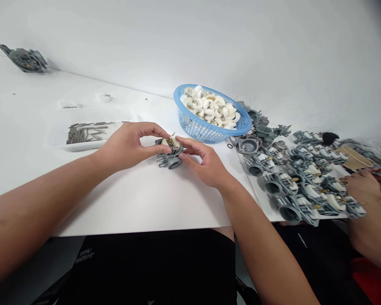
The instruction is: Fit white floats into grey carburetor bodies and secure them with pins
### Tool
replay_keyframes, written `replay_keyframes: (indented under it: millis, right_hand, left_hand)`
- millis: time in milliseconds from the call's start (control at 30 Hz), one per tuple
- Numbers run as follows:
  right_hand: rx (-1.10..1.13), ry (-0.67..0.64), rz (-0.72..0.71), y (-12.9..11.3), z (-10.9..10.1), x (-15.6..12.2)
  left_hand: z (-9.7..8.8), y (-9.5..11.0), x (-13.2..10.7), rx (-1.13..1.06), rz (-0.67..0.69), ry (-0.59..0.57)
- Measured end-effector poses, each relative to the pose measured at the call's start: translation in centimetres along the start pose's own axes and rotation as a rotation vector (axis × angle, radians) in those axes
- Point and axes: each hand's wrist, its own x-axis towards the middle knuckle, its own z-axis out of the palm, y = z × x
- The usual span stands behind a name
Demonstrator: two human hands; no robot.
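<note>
A grey metal carburetor body [169,157] with a cream plastic float on top rests on the white table [139,203] in the middle of the view. My left hand [127,145] grips its left side, thumb and fingers curled over it. From the right, my right hand [203,163] pinches the same part, its fingertips at the float.
A blue basket [209,127] of white floats stands behind the hands. A white tray [82,140] of metal pins lies at the left. Several grey carburetor bodies [298,186] cover the table at the right, where another person's hand [363,186] rests. A grey part [23,58] lies far left.
</note>
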Motion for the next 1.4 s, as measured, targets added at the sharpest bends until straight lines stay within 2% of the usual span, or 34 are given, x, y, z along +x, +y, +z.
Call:
replay_keyframes:
  millis: [333,667,933,1200,1400]
  right_hand:
    - [0.0,0.02,0.016,-0.3,0.0,0.0]
    - [-0.032,0.05,0.021,-0.3,0.2,0.0]
    - [-0.032,0.019,0.024,-0.7,0.4,-0.1]
    - [-0.039,0.001,0.042,-0.9,0.7,-0.1]
    - [-0.039,-0.015,0.036,-1.3,0.7,-0.2]
  left_hand:
    - [0.3,-0.5,0.1,-0.107,0.047,-0.016]
    - [0.1,0.2,-0.3,-0.119,0.041,-0.027]
    - [-0.2,0.9,-0.6,-0.135,-0.087,-0.084]
    - [0.2,0.5,-0.5,-0.269,-0.125,-0.029]
    - [0.0,1.0,-0.5,-0.379,-0.217,-0.1]
